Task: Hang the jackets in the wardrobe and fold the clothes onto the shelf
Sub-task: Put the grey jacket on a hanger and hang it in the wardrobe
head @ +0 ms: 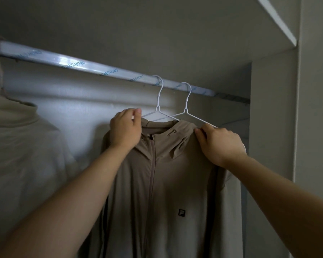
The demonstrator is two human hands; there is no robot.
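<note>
1. Taupe zip-front hooded jacket (168,183) hangs inside the wardrobe, below the silver film-wrapped rail (101,68), on a white wire hanger (158,110).
2. Left hand (125,130): fingers curled, pinching the jacket's shoulder and hanger arm.
3. Right hand (222,146): fingers pinching fabric at the other shoulder.
4. Risk: the two hangers overlap; tugging could snag them or unhook one from the rail.
5. Risk: thin fabric may slide off the wire shoulder if pulled unevenly.
6. Count: two white wire hangers, second (186,107) apparently bare; two hanging garments, counting the pale hooded top (22,146) on the left; one rail; two hands.
</note>
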